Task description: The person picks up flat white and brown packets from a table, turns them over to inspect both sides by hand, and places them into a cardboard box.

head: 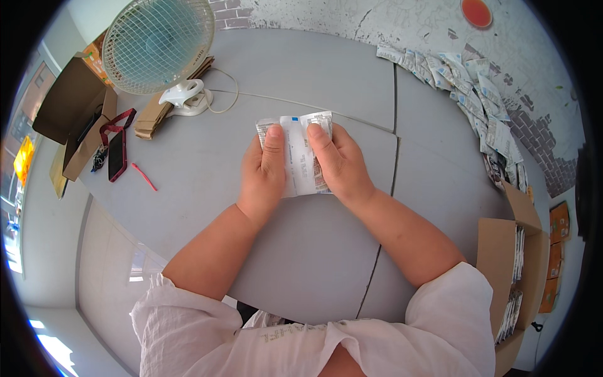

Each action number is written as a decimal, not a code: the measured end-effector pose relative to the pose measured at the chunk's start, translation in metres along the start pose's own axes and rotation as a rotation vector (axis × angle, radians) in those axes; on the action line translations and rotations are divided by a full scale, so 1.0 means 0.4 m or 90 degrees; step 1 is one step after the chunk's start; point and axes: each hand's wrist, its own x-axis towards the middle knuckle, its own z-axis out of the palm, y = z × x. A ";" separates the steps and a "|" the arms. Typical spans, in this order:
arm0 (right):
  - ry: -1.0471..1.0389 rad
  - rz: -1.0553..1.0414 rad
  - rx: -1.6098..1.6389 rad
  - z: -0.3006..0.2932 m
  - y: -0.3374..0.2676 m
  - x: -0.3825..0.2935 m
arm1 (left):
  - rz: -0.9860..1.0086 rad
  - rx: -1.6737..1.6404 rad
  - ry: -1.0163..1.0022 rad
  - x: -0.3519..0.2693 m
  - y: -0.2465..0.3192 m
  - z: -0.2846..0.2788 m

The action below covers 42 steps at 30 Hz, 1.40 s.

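Observation:
A white printed packet (297, 155) is held between my two hands above the grey tabletop (301, 254). Its back faces up, showing a lengthwise seam strip and a small blue mark at the top edge. My left hand (264, 165) grips the packet's left side, thumb on top. On the right side, my right hand (341, 162) holds it the same way. The fingers beneath are mostly hidden.
A clip-on fan (158, 45) stands at the back left near folded cardboard (153, 118), an open box (89, 141), a phone (117, 155) and a pink stick (144, 176). Similar packets (464, 89) line the back right. A cardboard box (497, 264) at right contains packets.

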 end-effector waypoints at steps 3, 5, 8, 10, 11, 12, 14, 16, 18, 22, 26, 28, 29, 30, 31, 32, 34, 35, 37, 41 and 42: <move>-0.060 0.017 -0.073 -0.009 0.020 0.004 | -0.050 -0.040 0.019 0.024 -0.015 -0.025; -0.070 0.008 -0.085 -0.006 0.020 0.003 | -0.100 -0.028 0.018 0.031 -0.034 -0.039; -0.017 -0.022 -0.114 -0.012 0.011 -0.002 | -0.098 -0.007 -0.016 0.022 -0.009 -0.012; 0.005 -0.028 -0.130 -0.018 0.009 0.002 | -0.070 0.029 -0.060 0.024 -0.026 -0.012; 0.016 -0.032 -0.138 -0.020 0.010 0.004 | -0.055 0.046 -0.082 0.025 -0.031 -0.011; 0.008 -0.024 -0.127 -0.023 0.012 0.005 | -0.055 0.031 -0.075 0.024 -0.031 -0.007; -0.007 -0.009 -0.103 -0.026 0.019 0.006 | -0.054 -0.001 -0.062 0.020 -0.030 0.000; -0.016 -0.027 -0.118 -0.024 0.035 0.009 | -0.004 -0.003 -0.085 0.027 -0.042 -0.006; -0.047 0.019 -0.108 -0.021 0.025 0.006 | 0.011 -0.012 -0.102 0.028 -0.044 -0.013; -0.111 0.100 -0.030 -0.011 -0.034 -0.009 | 0.009 -0.033 -0.099 0.021 -0.042 -0.020; -0.123 0.072 0.023 -0.019 -0.029 -0.013 | -0.012 -0.093 -0.095 0.005 -0.019 -0.003; -0.135 0.051 0.030 -0.018 -0.038 -0.016 | -0.017 -0.132 -0.130 0.003 -0.010 -0.007; -0.141 0.040 0.033 -0.018 -0.043 -0.018 | -0.020 -0.151 -0.148 0.001 -0.007 -0.008; -0.144 0.034 0.039 -0.018 -0.046 -0.019 | -0.020 -0.156 -0.144 0.000 -0.004 -0.006; -0.147 0.027 0.045 -0.017 -0.048 -0.020 | -0.020 -0.160 -0.139 -0.002 -0.001 -0.004; -0.151 0.021 0.051 -0.016 -0.049 -0.020 | -0.020 -0.164 -0.135 -0.003 0.000 -0.002; -0.116 0.027 0.058 -0.010 -0.042 -0.020 | -0.039 -0.158 -0.142 0.005 -0.004 -0.003; -0.098 0.031 0.062 -0.008 -0.037 -0.020 | -0.049 -0.154 -0.145 0.011 -0.006 -0.004; -0.082 0.058 0.062 -0.013 -0.030 -0.014 | -0.055 -0.145 -0.085 0.016 -0.020 0.005; -0.060 0.069 0.113 -0.030 -0.024 -0.008 | -0.099 -0.074 -0.202 0.026 -0.003 -0.016; -0.064 0.067 0.114 -0.033 -0.023 -0.005 | -0.122 -0.062 -0.209 0.026 0.000 -0.016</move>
